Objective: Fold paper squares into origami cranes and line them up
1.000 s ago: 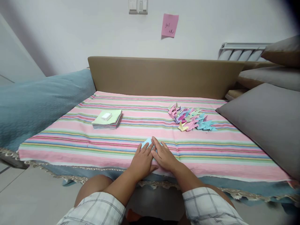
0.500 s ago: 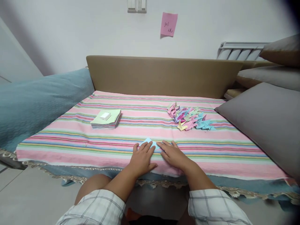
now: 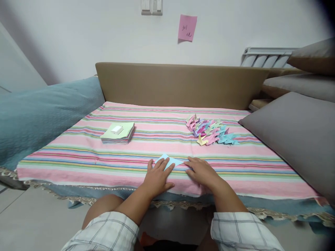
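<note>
A light blue folded piece of paper (image 3: pixel 175 161) lies flat on the striped cloth (image 3: pixel 78 167) near its front edge. My left hand (image 3: pixel 158 174) rests over the paper's left part with fingers spread, hiding some of it. At the paper's right tip is my right hand (image 3: pixel 202 171), its fingers stretched out to the left and the index finger close to that tip. Both palms face down.
At the left stands a stack of coloured paper (image 3: pixel 117 138) with a small white block (image 3: pixel 117 129) on top. Folded paper cranes (image 3: pixel 209 131) in several colours lie at the right. Grey cushions (image 3: pixel 293 132) border the right side, a blue-covered armrest (image 3: pixel 52 111) the left.
My right hand has slid to the right along the blue paper, uncovering its right tip. My left hand has stayed nearly in place on it.
</note>
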{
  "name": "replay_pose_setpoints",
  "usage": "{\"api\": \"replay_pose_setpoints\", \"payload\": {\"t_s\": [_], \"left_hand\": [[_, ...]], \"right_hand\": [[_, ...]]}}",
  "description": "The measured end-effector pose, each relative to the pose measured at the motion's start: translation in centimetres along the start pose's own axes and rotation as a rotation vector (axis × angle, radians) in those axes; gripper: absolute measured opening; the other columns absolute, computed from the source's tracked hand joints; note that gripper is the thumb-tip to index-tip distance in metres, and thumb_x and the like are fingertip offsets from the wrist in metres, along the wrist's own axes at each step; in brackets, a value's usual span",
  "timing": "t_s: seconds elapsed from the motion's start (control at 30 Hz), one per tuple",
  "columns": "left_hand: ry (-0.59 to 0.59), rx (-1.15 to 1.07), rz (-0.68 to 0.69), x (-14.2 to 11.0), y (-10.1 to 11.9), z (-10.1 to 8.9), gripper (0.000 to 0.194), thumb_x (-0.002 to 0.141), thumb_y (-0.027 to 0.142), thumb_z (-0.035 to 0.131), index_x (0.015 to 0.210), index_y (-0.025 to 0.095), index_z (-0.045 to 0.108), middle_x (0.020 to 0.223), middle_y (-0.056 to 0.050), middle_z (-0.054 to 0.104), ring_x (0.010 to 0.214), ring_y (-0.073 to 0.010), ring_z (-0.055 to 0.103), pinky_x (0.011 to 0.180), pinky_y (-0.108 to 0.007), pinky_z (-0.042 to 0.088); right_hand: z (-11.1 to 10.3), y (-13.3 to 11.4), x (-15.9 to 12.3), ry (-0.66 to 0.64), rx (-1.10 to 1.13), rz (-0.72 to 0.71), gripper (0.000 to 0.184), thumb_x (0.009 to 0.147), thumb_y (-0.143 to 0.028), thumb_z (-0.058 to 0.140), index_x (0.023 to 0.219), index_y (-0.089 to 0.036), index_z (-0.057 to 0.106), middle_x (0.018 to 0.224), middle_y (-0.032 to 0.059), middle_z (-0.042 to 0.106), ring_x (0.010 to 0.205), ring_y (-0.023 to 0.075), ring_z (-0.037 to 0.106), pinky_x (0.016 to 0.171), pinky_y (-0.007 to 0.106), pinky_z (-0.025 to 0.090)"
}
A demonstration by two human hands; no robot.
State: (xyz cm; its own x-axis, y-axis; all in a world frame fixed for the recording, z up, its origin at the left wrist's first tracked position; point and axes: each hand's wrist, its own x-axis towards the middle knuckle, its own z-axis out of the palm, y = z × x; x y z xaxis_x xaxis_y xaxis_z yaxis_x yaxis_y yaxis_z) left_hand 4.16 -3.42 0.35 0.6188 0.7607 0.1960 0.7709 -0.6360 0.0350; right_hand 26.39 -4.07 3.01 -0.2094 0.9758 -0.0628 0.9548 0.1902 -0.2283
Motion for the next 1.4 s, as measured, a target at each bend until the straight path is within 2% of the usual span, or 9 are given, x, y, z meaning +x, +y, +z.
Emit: {"api": "replay_pose_setpoints", "payload": {"t_s": [0.1, 0.2, 0.27, 0.33, 0.63, 0.77, 0.87, 1.0, 1.4], "left_hand": [[-0.009, -0.004, -0.007, 0.0, 0.1, -0.1, 0.075, 0.072, 0.053, 0.064, 0.138, 0.034, 0.034, 0.147, -0.008, 0.033, 0.130, -0.0320, 0.032, 0.105, -0.060, 0.015], [-0.017, -0.008, -0.014, 0.1, 0.1, -0.1, 0.075, 0.071, 0.052, 0.065, 0.138, 0.034, 0.034, 0.148, -0.009, 0.032, 0.131, -0.0319, 0.032, 0.105, -0.061, 0.014], [-0.018, -0.010, -0.016, 0.1, 0.1, -0.1, 0.075, 0.072, 0.052, 0.065, 0.138, 0.034, 0.034, 0.148, -0.008, 0.032, 0.131, -0.0321, 0.032, 0.105, -0.062, 0.013], [-0.018, -0.012, -0.013, 0.1, 0.1, 0.0, 0.075, 0.072, 0.051, 0.065, 0.138, 0.035, 0.034, 0.148, -0.008, 0.033, 0.131, -0.0321, 0.032, 0.104, -0.062, 0.013], [-0.002, -0.004, -0.011, 0.0, 0.0, 0.2, 0.076, 0.071, 0.052, 0.065, 0.137, 0.035, 0.033, 0.147, -0.008, 0.033, 0.130, -0.0321, 0.032, 0.105, -0.061, 0.014], [0.005, 0.001, -0.010, 0.0, 0.0, 0.2, 0.076, 0.070, 0.052, 0.066, 0.137, 0.035, 0.034, 0.147, -0.008, 0.034, 0.130, -0.0327, 0.032, 0.105, -0.061, 0.015], [0.004, 0.000, -0.010, 0.0, 0.0, 0.2, 0.077, 0.070, 0.051, 0.066, 0.138, 0.035, 0.034, 0.147, -0.008, 0.034, 0.130, -0.0329, 0.033, 0.105, -0.061, 0.015], [0.008, 0.000, -0.007, 0.0, 0.0, 0.2, 0.077, 0.071, 0.051, 0.065, 0.139, 0.035, 0.031, 0.147, -0.008, 0.034, 0.131, -0.0320, 0.032, 0.104, -0.063, 0.015], [-0.032, -0.126, -0.003, 0.1, -0.4, -0.5, 0.060, 0.072, 0.050, 0.064, 0.127, 0.033, 0.046, 0.148, -0.009, 0.032, 0.132, -0.0318, 0.032, 0.104, -0.063, 0.015]], "right_hand": [[-0.1, 0.0, 0.2, 0.178, -0.008, 0.061, 0.029, 0.086, -0.024, 0.046, 0.106, -0.019, 0.067, 0.127, 0.0112, 0.056, 0.114, 0.0260, 0.049, 0.098, 0.042, 0.035], [0.3, -0.8, 0.6, 0.275, 0.088, -0.092, 0.029, 0.086, -0.017, 0.046, 0.107, -0.019, 0.066, 0.119, 0.0084, 0.058, 0.109, 0.0201, 0.050, 0.097, 0.033, 0.037], [0.7, -1.4, 0.8, 0.257, 0.129, -0.211, 0.031, 0.085, -0.015, 0.047, 0.109, -0.020, 0.065, 0.114, 0.0072, 0.059, 0.107, 0.0184, 0.048, 0.096, 0.030, 0.038], [1.1, -1.7, 0.9, 0.229, 0.128, -0.217, 0.033, 0.084, -0.014, 0.047, 0.109, -0.023, 0.066, 0.109, 0.0070, 0.058, 0.104, 0.0189, 0.048, 0.093, 0.031, 0.039], [0.4, -0.2, 1.1, 0.125, 0.058, 0.053, 0.038, 0.080, -0.010, 0.045, 0.104, -0.029, 0.070, 0.104, 0.0072, 0.059, 0.101, 0.0220, 0.049, 0.084, 0.031, 0.040], [0.1, -0.2, 1.1, 0.226, 0.063, 0.117, 0.031, 0.080, -0.010, 0.044, 0.091, -0.020, 0.071, 0.099, 0.0099, 0.062, 0.096, 0.0232, 0.052, 0.084, 0.034, 0.041], [0.5, -0.9, 1.3, 0.340, 0.198, -0.036, 0.034, 0.078, -0.006, 0.042, 0.098, -0.017, 0.067, 0.102, 0.0078, 0.064, 0.100, 0.0197, 0.053, 0.092, 0.031, 0.040], [1.8, -1.8, 1.9, 0.248, 0.309, -0.278, 0.041, 0.077, -0.004, 0.041, 0.109, -0.019, 0.064, 0.111, 0.0054, 0.064, 0.105, 0.0164, 0.054, 0.095, 0.031, 0.040], [2.3, -3.0, 2.0, 0.212, 0.177, -0.211, 0.034, 0.084, -0.010, 0.045, 0.109, -0.020, 0.065, 0.106, 0.0066, 0.063, 0.101, 0.0173, 0.053, 0.091, 0.029, 0.041]]}}
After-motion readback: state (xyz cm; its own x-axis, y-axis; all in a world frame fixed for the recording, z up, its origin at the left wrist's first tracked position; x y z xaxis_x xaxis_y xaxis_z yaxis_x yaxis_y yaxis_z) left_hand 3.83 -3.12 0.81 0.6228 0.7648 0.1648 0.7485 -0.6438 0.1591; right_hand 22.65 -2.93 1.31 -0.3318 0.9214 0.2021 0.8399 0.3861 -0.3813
